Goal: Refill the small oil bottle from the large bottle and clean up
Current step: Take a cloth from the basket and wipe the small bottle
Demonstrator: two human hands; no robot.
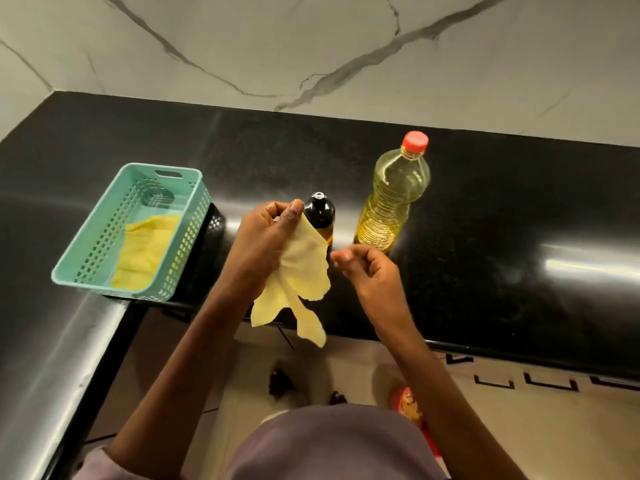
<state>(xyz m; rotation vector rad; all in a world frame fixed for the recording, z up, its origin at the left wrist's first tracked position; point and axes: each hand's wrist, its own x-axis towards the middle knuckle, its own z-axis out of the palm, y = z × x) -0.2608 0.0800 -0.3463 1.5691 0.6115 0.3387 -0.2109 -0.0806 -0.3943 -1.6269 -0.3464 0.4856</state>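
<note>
On the black counter (485,209), the small oil bottle (320,216) is standing capped just left of the large bottle (391,192). The left hand (263,237) is pinching a yellow cloth (304,268) that is hanging against the small bottle, while the right hand (367,268) is hovering loosely curled, holding nothing. Wiping well likely means steadying the bottle with 1 hand and wrapping the cloth around it.

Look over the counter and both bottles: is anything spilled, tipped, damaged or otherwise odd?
Nothing stands out. The large oil bottle stands upright with its red cap on, the small dark bottle is upright beside it, and no spill shows on the black counter. The left hand holds a yellow cloth; another lies in the teal basket.
</note>
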